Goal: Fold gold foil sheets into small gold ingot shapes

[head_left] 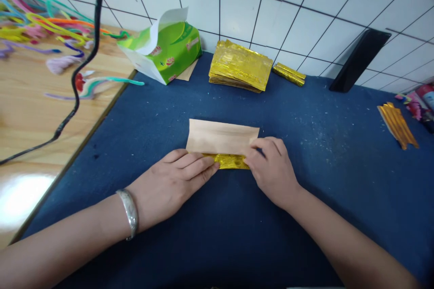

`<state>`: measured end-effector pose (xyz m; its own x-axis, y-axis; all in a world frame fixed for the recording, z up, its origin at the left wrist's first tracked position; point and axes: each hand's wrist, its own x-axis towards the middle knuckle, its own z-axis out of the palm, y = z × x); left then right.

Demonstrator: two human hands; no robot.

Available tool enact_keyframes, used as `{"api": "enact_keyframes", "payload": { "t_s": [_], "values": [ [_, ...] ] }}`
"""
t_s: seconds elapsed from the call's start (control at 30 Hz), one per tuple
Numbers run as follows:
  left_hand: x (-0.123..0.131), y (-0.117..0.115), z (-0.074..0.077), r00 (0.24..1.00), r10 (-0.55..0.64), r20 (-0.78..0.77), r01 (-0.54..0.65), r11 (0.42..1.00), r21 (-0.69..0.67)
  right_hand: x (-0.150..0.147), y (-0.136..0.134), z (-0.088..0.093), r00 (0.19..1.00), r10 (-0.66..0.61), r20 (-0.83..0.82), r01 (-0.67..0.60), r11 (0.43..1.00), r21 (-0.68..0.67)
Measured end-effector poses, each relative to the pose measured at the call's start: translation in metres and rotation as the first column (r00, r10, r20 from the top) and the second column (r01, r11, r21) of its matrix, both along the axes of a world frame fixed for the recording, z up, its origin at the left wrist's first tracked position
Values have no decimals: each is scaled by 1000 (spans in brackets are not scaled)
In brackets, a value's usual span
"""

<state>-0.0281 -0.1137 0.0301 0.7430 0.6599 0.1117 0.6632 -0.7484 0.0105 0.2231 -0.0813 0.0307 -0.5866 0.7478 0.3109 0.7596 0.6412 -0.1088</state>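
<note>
A sheet of gold joss paper [223,137] lies on the dark blue tabletop, pale tan side up. Its near edge is folded over into a shiny gold strip [232,161]. My left hand [174,178], with a silver bangle [129,213] on the wrist, rests flat over the left end of the strip, fingers stretched out and close together. At the right end, my right hand [273,167] pinches the paper between bent fingers and thumb. The fingers partly hide both ends of the fold.
Behind the sheet sit a stack of gold paper [240,65] and a folded gold strip [289,74]. A green packet [166,47] stands back left; a black object [360,60] leans on the tiled wall. Orange-gold folded paper [398,125] lies right. A black cable [76,81] hangs near colourful pipe cleaners [64,27].
</note>
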Motion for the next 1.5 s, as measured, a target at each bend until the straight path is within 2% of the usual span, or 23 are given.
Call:
{"api": "enact_keyframes", "payload": {
  "t_s": [0.1,0.2,0.4,0.57,0.8,0.97,1.17,1.33,1.5],
  "values": [
    [0,1,0,1000,-13,11,14,1000,-19,-1,-5,7,964,228,140,-240,968,77],
    [-1,2,2,1000,-12,-12,11,1000,-22,-1,-7,11,925,313,216,-329,943,45],
    [1,0,6,998,-8,-63,8,1000,-4,-4,-12,18,914,307,265,-319,948,3],
    [3,-6,11,993,-2,-118,7,999,46,0,-20,25,917,247,313,-255,967,-16],
    [-2,-28,12,988,72,-137,-51,987,151,14,-25,30,915,156,371,-126,987,-104],
    [-4,-38,10,985,127,-120,-106,980,169,20,-23,35,906,156,394,-90,979,-180],
    [1,-36,11,975,146,-165,-117,977,178,25,-23,39,897,170,408,-73,967,-244],
    [4,-31,18,962,167,-214,-131,976,171,27,-23,38,905,178,386,-83,965,-249],
    [5,-27,18,973,112,-200,-81,984,157,25,-23,36,925,175,337,-106,971,-215]
  ]
}}
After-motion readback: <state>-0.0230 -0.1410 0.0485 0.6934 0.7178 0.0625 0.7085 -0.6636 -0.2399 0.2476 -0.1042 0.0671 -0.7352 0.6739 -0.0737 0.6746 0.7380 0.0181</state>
